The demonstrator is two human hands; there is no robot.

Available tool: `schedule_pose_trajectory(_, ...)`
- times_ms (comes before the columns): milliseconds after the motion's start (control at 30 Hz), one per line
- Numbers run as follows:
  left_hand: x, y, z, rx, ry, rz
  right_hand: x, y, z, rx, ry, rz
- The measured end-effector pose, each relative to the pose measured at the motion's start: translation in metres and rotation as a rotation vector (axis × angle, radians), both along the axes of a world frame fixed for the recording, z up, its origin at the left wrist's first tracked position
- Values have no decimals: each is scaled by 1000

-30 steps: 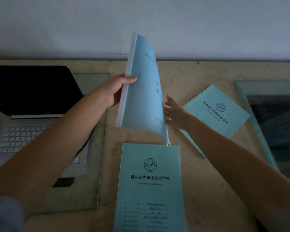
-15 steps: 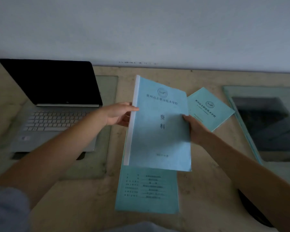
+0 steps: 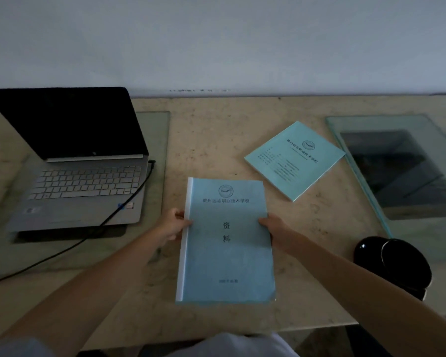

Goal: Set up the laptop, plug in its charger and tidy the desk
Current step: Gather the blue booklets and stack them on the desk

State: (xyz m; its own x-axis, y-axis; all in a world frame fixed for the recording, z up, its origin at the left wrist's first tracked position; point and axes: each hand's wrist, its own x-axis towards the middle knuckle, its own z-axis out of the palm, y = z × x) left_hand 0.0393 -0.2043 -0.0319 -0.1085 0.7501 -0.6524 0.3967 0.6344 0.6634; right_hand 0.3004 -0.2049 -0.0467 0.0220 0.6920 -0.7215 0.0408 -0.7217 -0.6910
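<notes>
A blue bound booklet (image 3: 227, 243) lies flat in the middle of the desk, covering another booklet whose edge barely shows beneath it. My left hand (image 3: 174, 226) grips its left spine edge and my right hand (image 3: 273, 226) grips its right edge. A second light-blue booklet (image 3: 294, 161) lies tilted to the upper right. The open silver laptop (image 3: 85, 186) with a dark screen stands at the left. A black charger cable (image 3: 119, 212) is plugged into its right side and trails across its corner toward the left front.
A glass pane (image 3: 155, 140) lies under the laptop, and another glass pane (image 3: 402, 171) lies at the right. A black round object (image 3: 394, 264) sits near the right front edge. The beige desk (image 3: 211, 140) ends at a white wall behind.
Both hands lowered the blue booklet from upright in the air to flat on top of the booklet in the middle. The view has pulled back.
</notes>
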Motion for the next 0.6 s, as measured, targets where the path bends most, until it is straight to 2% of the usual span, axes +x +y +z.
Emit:
schedule_pose_trajectory(333,-4,-10,-18,112,123,-51,6,-4,3,-12,-186,56)
schedule_pose_trajectory(600,-6,-9,-22,158,159,-89,20,-6,6,68,-232,132)
